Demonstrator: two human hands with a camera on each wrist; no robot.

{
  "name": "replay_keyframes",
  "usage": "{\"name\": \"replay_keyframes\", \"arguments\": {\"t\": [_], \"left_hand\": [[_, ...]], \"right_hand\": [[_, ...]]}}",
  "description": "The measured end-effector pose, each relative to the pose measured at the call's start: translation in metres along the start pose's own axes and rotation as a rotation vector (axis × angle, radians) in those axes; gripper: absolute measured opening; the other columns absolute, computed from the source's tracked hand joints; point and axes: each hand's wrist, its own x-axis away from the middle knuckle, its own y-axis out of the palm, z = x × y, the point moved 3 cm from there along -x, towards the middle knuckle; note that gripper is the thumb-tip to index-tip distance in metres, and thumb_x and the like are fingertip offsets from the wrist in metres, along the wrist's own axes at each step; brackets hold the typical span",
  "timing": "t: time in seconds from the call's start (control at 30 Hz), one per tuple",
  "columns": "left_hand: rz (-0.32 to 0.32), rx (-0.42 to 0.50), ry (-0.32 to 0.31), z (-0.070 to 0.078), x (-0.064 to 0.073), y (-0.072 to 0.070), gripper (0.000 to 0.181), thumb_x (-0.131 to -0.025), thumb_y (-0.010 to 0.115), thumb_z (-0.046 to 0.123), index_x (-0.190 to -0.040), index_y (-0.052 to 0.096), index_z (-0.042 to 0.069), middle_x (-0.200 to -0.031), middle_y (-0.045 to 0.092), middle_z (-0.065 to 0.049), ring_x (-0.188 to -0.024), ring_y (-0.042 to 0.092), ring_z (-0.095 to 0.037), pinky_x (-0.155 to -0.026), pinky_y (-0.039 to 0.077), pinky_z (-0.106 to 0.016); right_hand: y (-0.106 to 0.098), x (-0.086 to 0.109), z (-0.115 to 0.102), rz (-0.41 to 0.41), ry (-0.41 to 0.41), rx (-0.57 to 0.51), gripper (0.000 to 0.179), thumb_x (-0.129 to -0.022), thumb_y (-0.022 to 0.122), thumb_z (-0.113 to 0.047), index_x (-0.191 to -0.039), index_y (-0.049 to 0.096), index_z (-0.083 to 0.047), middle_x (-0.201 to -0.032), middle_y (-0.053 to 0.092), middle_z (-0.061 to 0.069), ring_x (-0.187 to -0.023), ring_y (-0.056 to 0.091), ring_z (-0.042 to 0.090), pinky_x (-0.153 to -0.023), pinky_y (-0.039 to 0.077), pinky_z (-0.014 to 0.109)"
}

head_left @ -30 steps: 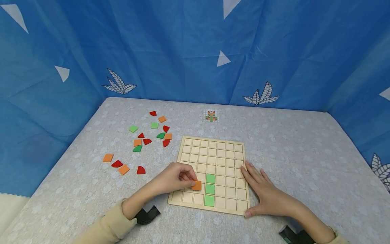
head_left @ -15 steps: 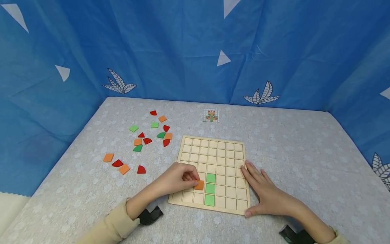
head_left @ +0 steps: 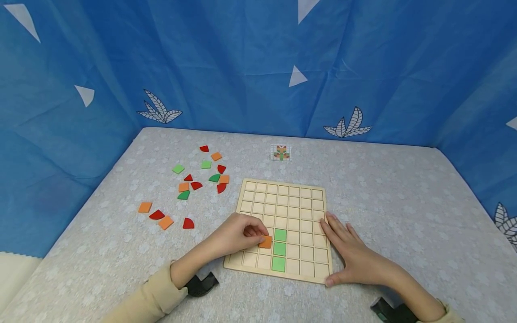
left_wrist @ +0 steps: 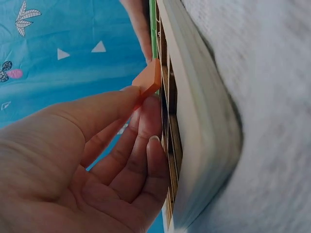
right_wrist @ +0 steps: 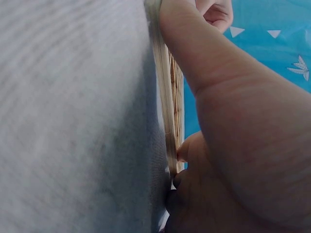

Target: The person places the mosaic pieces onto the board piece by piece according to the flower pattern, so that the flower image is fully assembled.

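- The left hand point(head_left: 236, 235) pinches an orange square point(head_left: 265, 242), tilted over the board, one corner hidden by the thumb.
- Those fingers hide some cells of the wooden board point(head_left: 294, 213).
- Just right: green squares point(head_left: 279, 249).
- The right hand point(head_left: 357, 261), fingers straight, touches the board's edge.
- Farther beyond: a card point(head_left: 280, 152), print too small to make out.

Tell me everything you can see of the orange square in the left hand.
The orange square tile is thin and flat, perhaps wood or plastic. The left hand pinches it at one side, tilted over the wooden grid board, just left of the column of green tiles. Contact with the board is unclear.
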Motion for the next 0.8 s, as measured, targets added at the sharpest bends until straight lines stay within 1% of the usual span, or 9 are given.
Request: {"name": "replay_keyframes", "arguments": {"t": [0.13,0.33,0.53,0.63,0.8], "left_hand": [[0.014,0.003,0.009,-0.0013,-0.0011,-0.0002,0.006,-0.083,0.071,0.005,-0.087,0.072,0.008,-0.078,0.065,0.011,-0.066,0.059,-0.003,-0.063,0.050,-0.023],[0.034,0.008,-0.004,-0.0031,-0.0014,-0.0001,0.005,-0.082,0.072,0.006,-0.086,0.073,0.009,-0.079,0.066,0.009,-0.066,0.058,-0.004,-0.061,0.050,-0.024],[0.017,-0.015,0.009,-0.0019,0.0004,0.0015,0.006,-0.080,0.074,0.006,-0.084,0.073,0.010,-0.080,0.066,0.009,-0.069,0.058,-0.003,-0.063,0.049,-0.023],[0.010,-0.037,0.025,-0.0016,0.0013,0.0028,0.006,-0.079,0.075,0.007,-0.082,0.073,0.012,-0.079,0.062,0.010,-0.069,0.056,-0.003,-0.064,0.048,-0.022],[0.004,-0.071,0.050,-0.0012,0.0020,0.0041,0.006,-0.078,0.077,0.009,-0.080,0.073,0.014,-0.077,0.058,0.011,-0.068,0.053,-0.003,-0.062,0.047,-0.022]], "right_hand": [[-0.0005,-0.0001,-0.0004,0.002,0.002,0.000,0.125,-0.064,0.072,-0.064,-0.150,0.003,-0.005,-0.153,-0.007,0.019,-0.139,-0.006,0.032,-0.105,-0.008,0.050],[-0.0007,-0.0002,-0.0014,-0.002,0.005,-0.003,0.125,-0.063,0.072,-0.064,-0.150,0.004,-0.005,-0.153,-0.007,0.019,-0.138,-0.005,0.032,-0.106,-0.009,0.047],[-0.0006,-0.0003,-0.0007,-0.003,0.006,0.005,0.126,-0.063,0.072,-0.065,-0.150,0.004,-0.005,-0.153,-0.007,0.018,-0.139,-0.006,0.032,-0.106,-0.009,0.047],[-0.0002,-0.0005,-0.0004,-0.004,0.007,0.010,0.126,-0.063,0.071,-0.065,-0.150,0.004,-0.005,-0.153,-0.007,0.018,-0.139,-0.006,0.031,-0.106,-0.008,0.048],[0.0005,-0.0005,-0.0006,0.002,0.008,0.017,0.126,-0.062,0.071,-0.067,-0.150,0.004,-0.005,-0.153,-0.007,0.018,-0.139,-0.005,0.031,-0.106,-0.008,0.048]]}}
